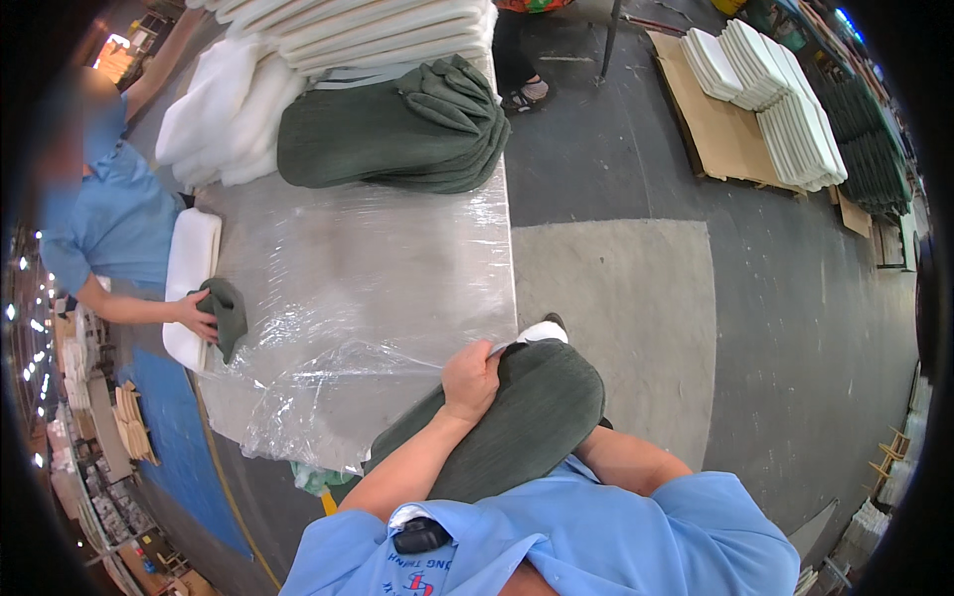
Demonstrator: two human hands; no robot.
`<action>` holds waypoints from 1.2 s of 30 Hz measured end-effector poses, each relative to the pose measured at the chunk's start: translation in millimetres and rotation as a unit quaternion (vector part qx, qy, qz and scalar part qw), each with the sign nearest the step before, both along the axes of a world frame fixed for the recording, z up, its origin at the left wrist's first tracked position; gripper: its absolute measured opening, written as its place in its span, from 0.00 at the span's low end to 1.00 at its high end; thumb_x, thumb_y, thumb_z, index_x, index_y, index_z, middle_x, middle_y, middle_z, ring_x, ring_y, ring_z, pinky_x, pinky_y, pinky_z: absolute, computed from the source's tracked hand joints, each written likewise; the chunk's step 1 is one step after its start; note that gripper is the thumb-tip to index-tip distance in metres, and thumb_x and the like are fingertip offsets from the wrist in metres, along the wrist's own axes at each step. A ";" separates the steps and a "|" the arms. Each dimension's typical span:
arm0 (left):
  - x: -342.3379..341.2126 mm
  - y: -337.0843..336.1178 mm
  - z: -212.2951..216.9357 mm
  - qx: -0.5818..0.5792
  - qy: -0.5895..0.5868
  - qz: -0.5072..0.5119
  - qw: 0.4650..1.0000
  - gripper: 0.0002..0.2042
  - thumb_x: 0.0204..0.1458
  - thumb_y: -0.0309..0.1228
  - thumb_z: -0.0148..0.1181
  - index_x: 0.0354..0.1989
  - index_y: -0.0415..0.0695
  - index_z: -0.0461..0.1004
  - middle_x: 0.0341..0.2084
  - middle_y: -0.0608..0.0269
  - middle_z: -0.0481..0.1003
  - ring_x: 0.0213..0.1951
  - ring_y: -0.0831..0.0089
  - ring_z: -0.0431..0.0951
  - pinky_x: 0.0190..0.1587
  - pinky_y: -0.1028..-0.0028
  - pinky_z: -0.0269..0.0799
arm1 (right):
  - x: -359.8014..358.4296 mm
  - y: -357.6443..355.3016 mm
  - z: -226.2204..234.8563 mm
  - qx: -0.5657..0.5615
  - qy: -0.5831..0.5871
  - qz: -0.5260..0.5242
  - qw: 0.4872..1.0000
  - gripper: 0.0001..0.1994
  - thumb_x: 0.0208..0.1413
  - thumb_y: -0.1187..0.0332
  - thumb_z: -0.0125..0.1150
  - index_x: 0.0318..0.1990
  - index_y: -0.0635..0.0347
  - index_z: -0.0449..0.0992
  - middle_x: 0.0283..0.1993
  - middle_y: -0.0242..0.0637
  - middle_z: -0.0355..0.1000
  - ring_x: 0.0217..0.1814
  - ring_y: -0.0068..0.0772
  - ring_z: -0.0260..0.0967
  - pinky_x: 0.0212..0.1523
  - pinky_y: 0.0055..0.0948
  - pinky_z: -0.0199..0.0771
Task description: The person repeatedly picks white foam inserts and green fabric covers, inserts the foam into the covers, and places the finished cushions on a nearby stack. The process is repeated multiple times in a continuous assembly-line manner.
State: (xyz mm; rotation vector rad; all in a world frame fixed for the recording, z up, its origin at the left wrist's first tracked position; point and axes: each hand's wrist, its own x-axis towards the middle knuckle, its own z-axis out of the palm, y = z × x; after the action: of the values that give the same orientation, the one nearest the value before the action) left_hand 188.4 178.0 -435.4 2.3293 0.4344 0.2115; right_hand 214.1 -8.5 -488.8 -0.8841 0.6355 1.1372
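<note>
1 dk green, rounded fabric cover (pixel 537 407) in front of person's torso, by near R corner of film-covered grey surface (pixel 348 228). L hand (pixel 472 382): grip closed, pinching cover's far edge; white bit just past it, can't tell what. R hand hidden behind cover, can't tell its grip.

On surface: 1 pile of dk green fabric covers (pixel 388 139), several layers, exact no. unclear; white padded slabs (pixel 368 35) stacked behind, too overlapped to count. At L edge, 1 co-worker in blue shirt (pixel 124 214) w/ 1 dk green cloth (pixel 229 318) against 1 white oblong pad (pixel 194 288).

Floor R: 1 brown cardboard sheet (pixel 711 129) bearing stacked white pads (pixel 795 119). Person's pale blue shirt (pixel 596 526): printed lettering + red/blue emblem.
</note>
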 end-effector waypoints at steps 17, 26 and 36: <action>-2.8 11.4 17.4 0.049 -0.044 -0.074 0.995 0.09 0.49 0.26 0.69 0.39 0.45 0.79 0.31 0.57 0.76 0.37 0.52 0.78 0.39 0.56 0.72 | 200.9 44.4 87.8 0.044 -0.516 0.646 0.561 0.12 0.67 0.72 0.59 0.52 0.49 0.85 0.51 0.43 0.79 0.51 0.44 0.77 0.52 0.42 0.76; 2.3 19.5 5.5 -0.162 0.090 -0.077 0.980 0.12 0.61 0.38 0.65 0.38 0.40 0.78 0.30 0.50 0.79 0.35 0.46 0.79 0.38 0.55 0.73 | 197.4 41.8 109.9 0.013 -0.630 0.604 0.488 0.07 0.64 0.68 0.64 0.44 0.60 0.82 0.41 0.41 0.79 0.45 0.41 0.79 0.45 0.44 0.79; 14.8 8.0 13.5 -0.201 0.109 -0.135 0.964 0.11 0.65 0.36 0.63 0.38 0.40 0.79 0.29 0.46 0.78 0.33 0.49 0.80 0.37 0.59 0.73 | 173.6 0.0 90.1 -0.032 -0.436 0.555 0.708 0.08 0.68 0.63 0.64 0.45 0.57 0.81 0.37 0.33 0.79 0.40 0.27 0.75 0.41 0.32 0.76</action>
State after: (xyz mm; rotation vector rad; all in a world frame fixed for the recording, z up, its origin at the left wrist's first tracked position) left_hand 203.2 186.0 -421.8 1.9847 0.2340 -0.2478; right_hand 387.7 -8.5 -398.7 -1.7950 -0.8106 1.4961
